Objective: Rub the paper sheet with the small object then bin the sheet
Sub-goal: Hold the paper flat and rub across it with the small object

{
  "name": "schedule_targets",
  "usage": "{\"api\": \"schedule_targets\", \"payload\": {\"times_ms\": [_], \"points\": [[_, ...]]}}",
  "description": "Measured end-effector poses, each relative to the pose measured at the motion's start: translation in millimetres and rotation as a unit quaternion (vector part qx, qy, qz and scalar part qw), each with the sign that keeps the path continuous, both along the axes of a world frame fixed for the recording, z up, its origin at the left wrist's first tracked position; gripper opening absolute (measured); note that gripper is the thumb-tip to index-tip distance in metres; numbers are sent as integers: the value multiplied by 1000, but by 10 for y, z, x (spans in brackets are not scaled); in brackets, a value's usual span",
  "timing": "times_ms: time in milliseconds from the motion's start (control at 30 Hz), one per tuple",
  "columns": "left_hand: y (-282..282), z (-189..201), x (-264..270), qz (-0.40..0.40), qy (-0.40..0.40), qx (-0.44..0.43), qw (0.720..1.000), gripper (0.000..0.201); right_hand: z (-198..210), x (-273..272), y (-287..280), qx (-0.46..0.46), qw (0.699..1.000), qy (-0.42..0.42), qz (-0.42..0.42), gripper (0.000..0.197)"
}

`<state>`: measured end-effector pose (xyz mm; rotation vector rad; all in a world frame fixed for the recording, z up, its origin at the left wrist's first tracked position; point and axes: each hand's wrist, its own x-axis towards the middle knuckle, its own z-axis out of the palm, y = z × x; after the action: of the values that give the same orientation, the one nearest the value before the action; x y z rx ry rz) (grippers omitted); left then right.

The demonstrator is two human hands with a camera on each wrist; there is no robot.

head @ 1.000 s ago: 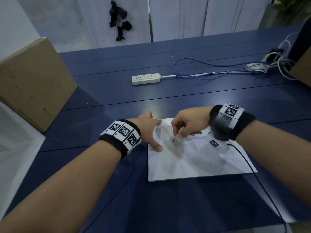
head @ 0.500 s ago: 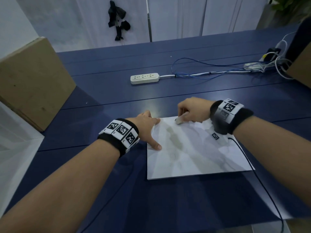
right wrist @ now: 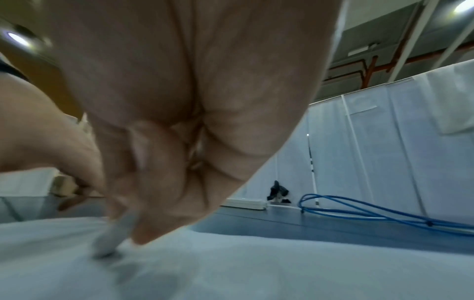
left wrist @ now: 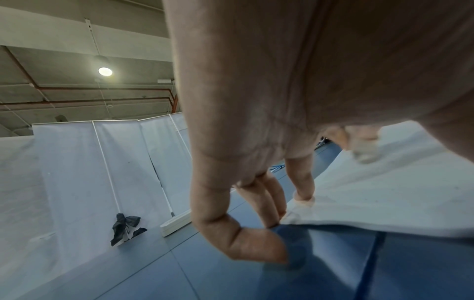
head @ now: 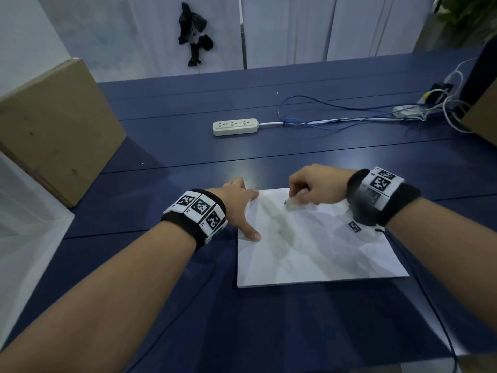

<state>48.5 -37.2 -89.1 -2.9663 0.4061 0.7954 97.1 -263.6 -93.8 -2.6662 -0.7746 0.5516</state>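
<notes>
A creased white paper sheet lies flat on the blue table in front of me. My left hand rests with spread, straight fingers on the sheet's left edge and pins it down. My right hand pinches a small whitish object and presses its tip onto the sheet near the far edge. In the right wrist view the small object sticks out below the curled fingers and touches the paper. A faint grey smear runs down the sheet's middle.
A white power strip with a blue cable lies farther back. A cardboard box stands at the left, with a white container nearer beside it. More cables and a box corner sit at the far right.
My right hand moved the small object from the sheet's middle up to the far edge, then slightly back down. The left hand kept pinning the sheet.
</notes>
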Motion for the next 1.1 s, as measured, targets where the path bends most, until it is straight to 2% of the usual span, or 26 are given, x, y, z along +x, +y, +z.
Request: {"api": "schedule_targets", "payload": {"times_ms": [67, 200, 333, 600, 833, 900, 967, 1033, 1100], "points": [[0, -1, 7, -3, -3, 2, 1000, 116, -14, -94, 27, -6, 999, 32, 25, 30], [-8, 1, -20, -7, -2, -2, 1000, 115, -9, -112, 82, -32, 999, -20, 27, 27], [33, -29, -148, -5, -15, -38, 999, 100, -19, -186, 114, -52, 998, -41, 20, 27], [409, -154, -560, -41, 21, -15, 999, 128, 33, -321, 126, -60, 996, -62, 26, 25], [435, -148, -621, -44, 15, -38, 998, 129, 48, -428, 142, -75, 995, -68, 3, 25], [444, -173, -604, -46, 23, -35, 998, 129, 91, -567, 206, -36, 999, -40, 2, 27], [456, -219, -571, -47, 27, -36, 998, 134, 133, -774, 345, 29, 999, 28, 30, 29], [458, -252, -549, -50, 25, -44, 997, 136, 111, -928, 522, 29, 995, 60, 80, 25], [440, -251, -546, -60, 18, -54, 997, 130, 57, -928, 660, -3, 994, 46, 95, 17]]}}
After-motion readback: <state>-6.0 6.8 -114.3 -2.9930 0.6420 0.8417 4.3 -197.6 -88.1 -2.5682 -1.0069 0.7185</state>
